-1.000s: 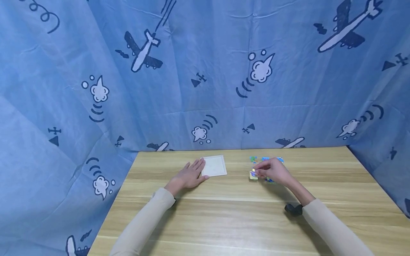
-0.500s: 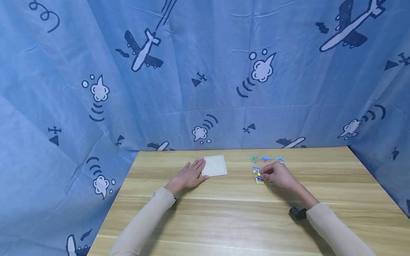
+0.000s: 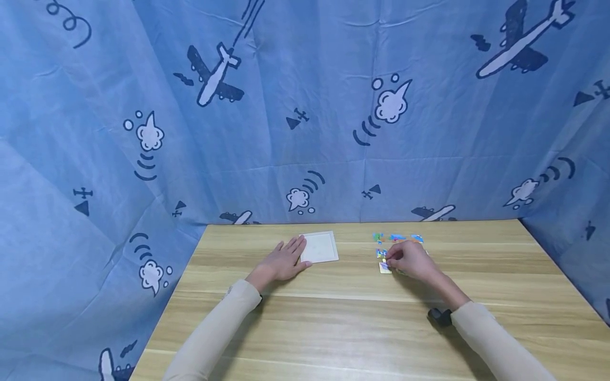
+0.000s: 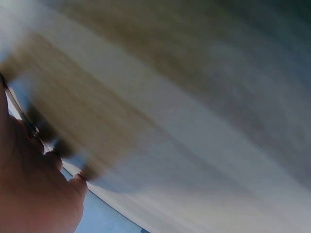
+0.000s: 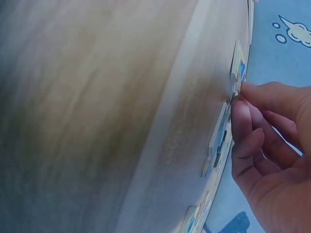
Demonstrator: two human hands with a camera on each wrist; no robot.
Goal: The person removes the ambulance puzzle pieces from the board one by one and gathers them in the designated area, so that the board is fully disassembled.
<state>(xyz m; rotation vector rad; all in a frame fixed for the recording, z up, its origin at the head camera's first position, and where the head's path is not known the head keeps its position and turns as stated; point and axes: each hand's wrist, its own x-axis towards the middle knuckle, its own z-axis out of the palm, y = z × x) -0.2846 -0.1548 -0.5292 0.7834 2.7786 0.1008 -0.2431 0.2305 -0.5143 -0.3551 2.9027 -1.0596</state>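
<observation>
My left hand lies with straight fingers on the left edge of a white, shallow square puzzle tray; its fingers also show at the corner of the left wrist view. To the right of the tray, my right hand pinches a small yellow-and-purple puzzle piece by its right side, between thumb and fingers. The right wrist view shows this piece close over the table, tilted a little. Right behind it is a blue-and-yellow puzzle piece. The hand partly hides other pieces under it.
Along the back lie a green puzzle piece, a blue-and-red one and a blue one. More flat pieces line up beside the right fingers. A blue airplane-print curtain hangs behind the wooden table.
My right hand has brought the pinched puzzle piece slightly right and nearer to me, uncovering the blue-and-yellow piece behind it. Over the last half second it barely shifts. My left hand stays put.
</observation>
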